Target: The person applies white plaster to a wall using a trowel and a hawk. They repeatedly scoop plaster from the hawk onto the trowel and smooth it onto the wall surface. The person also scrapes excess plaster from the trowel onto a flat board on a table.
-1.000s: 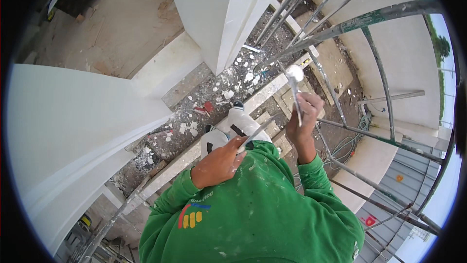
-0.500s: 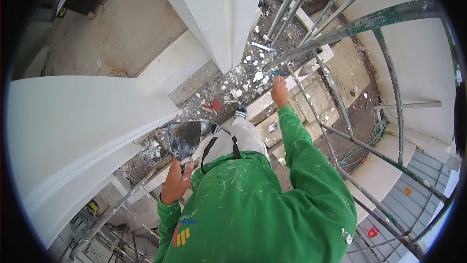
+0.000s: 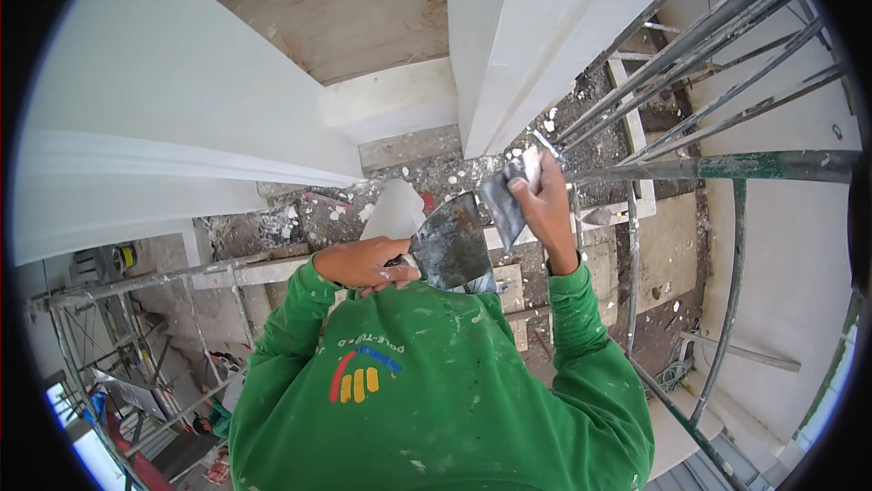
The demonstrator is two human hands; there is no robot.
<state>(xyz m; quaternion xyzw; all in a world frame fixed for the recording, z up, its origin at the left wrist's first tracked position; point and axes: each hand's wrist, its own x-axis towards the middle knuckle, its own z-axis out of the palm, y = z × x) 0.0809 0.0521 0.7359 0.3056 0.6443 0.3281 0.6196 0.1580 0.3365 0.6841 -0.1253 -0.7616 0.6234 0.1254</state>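
Fingers of my left hand (image 3: 368, 264) are closed around the handle of a broad putty knife (image 3: 451, 241). Its wide blade is smeared dark grey and lies just in front of my chest. To the right, my right hand (image 3: 545, 209) grips a grey, flat-bladed scraper (image 3: 502, 205) with white smears at its upper end. The thumb presses on its face, and its handle is not clearly visible. The two blades are close together, with a small gap between them. My green sleeves are spotted with white.
White wall edges (image 3: 182, 164) and a white column (image 3: 536, 37) stand ahead. Scaffold pipes (image 3: 781, 167) cross at right and lower left. A small tool with a pointed blade (image 3: 599, 216) rests on a ledge at right. White chips litter the ground (image 3: 427, 168). A person (image 3: 218, 418) is partly visible lower left.
My right hand has come back from its forward reach, with the scraper now plainly in view. My left hand has brought the putty knife rightward before my chest. The view has turned.
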